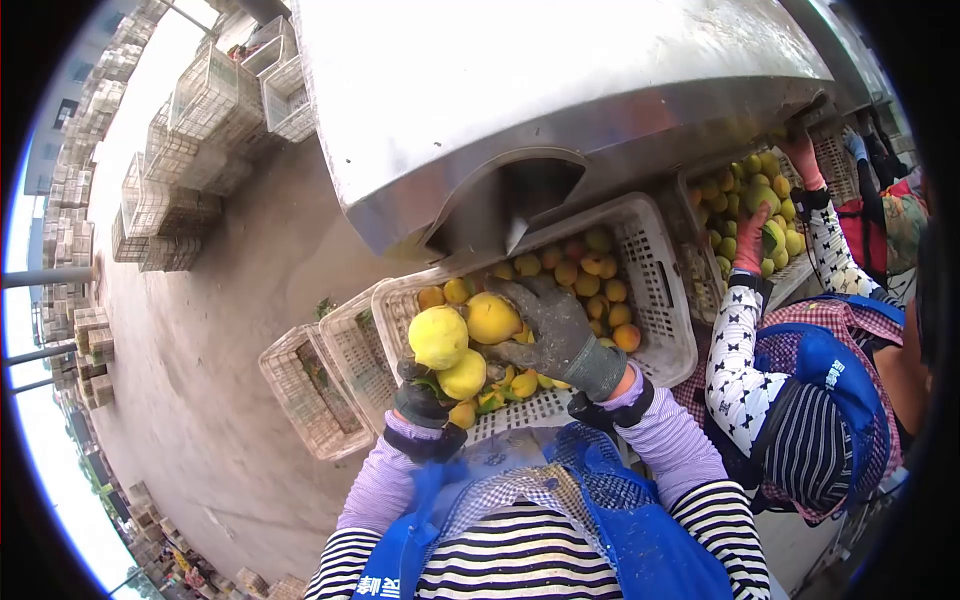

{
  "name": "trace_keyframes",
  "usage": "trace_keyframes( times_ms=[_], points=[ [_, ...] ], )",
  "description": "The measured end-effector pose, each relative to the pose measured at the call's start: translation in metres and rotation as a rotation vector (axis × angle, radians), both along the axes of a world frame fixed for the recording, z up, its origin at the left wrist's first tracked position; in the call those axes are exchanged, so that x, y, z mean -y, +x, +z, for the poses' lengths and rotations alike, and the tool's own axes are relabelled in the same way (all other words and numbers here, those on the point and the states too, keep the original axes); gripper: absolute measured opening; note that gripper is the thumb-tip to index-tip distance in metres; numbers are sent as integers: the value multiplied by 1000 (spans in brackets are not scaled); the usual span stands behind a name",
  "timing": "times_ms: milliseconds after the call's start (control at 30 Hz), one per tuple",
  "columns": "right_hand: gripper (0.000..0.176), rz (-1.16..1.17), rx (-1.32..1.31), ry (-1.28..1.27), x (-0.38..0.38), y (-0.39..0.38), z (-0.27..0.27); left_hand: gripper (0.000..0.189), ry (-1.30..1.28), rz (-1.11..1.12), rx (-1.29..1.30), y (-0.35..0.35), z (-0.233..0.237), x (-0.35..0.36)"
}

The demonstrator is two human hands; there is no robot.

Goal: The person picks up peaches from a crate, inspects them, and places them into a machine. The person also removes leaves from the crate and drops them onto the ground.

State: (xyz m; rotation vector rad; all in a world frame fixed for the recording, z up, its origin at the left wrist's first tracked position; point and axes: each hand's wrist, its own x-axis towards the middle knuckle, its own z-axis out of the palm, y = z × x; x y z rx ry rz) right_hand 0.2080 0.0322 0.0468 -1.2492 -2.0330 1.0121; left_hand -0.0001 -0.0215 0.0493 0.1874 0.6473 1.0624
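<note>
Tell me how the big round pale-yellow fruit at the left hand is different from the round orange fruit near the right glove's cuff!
The big round pale-yellow fruit is pale yellow, while the round orange fruit is deeper orange. The yellow one looks bigger, the orange one smaller. The yellow one is held up by the dark-gloved left hand; the orange one lies in the white plastic crate. Both are roundish fruit.

Two gloved hands [560, 325] are holding three large yellow fruits [438, 337] above one fruit-filled crate [655, 255]. On its left side, two other crates [312, 392] are standing. One co-worker [800, 400] is wearing two pink gloves [750, 240], and one metal housing [560, 70] is showing one dark opening [515, 200].
</note>
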Motion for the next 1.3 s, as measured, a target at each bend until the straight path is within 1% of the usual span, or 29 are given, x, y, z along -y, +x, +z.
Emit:
trace_keyframes(
  times_ms=[67, 100, 167, 200, 267, 300, 400, 467, 533, 600, 633, 667, 733, 767, 867, 900, 967, 1033, 1100, 1133, 1167, 1233, 1267, 1300],
  points=[
    [78, -77, -307, -161, 5, 2, 7, 85, -31, 46, -157, 10, 18, -3],
    [78, -117, -459, -238, 7, 3, 9, 84, -60, 54, -122, 11, 16, -3],
    [79, -171, -136, -35, 10, 4, 9, 82, -117, 71, -53, 12, 8, -2],
    [80, -197, 26, 67, 12, 5, 9, 86, -84, 24, -95, 10, 2, -2],
    [83, -265, 73, 221, 22, -1, 7, 94, -16, -70, -179, 5, -8, -2],
    [85, -299, 96, 298, 24, -4, 6, 94, 4, -49, -237, 11, 0, -4],
    [77, -360, 8, 314, 21, -9, 11, 97, 50, -85, -305, 11, 22, -10],
    [75, -367, -34, 275, 12, -11, 21, 93, 161, -95, -264, 17, 36, -24],
    [70, -402, -74, 236, -4, -17, 23, 92, 215, -95, -286, 16, 38, -29],
    [64, -473, -106, 190, -25, -25, 24, 94, 207, -89, -367, 10, 36, -28],
    [55, -455, -49, 315, -39, -25, 4, 86, 203, -39, -393, 10, 32, -29],
    [53, -459, 31, 367, -48, -25, -14, 87, 135, -20, -411, 8, 24, -29],
    [47, -467, 191, 469, -63, -29, -30, 88, -2, 18, -444, 5, 15, -30],
    [44, -483, 171, 443, -65, -30, -34, 86, -5, 17, -418, 5, 17, -27],
    [49, -435, 276, 321, -67, -29, -38, 85, 119, -64, -354, -4, -1, -17],
    [47, -403, 229, 381, -70, -28, -43, 82, 173, -64, -362, -5, -9, -12],
    [43, -363, 159, 488, -84, -22, -55, 81, 171, -35, -388, 6, -8, -9],
    [45, -326, 307, 529, -99, -22, -61, 78, 174, -23, -377, 14, -8, -15],
    [50, -330, 322, 458, -97, -18, -62, 77, 197, -39, -347, 12, -11, -24],
    [54, -351, 263, 366, -87, -15, -35, 77, 208, -46, -332, 11, -13, -26],
    [58, -372, 204, 275, -75, -12, -12, 75, 280, -24, -475, 9, -16, -26],
    [65, -259, -27, 128, -50, -2, 10, 72, 424, 22, -761, 5, -20, -27],
    [69, -201, -141, 55, -37, 1, 16, 74, 488, 61, -858, 7, -22, -27],
    [71, -178, -113, 15, -25, 0, 19, 75, 559, 94, -951, 12, -24, -30]
  ],
)
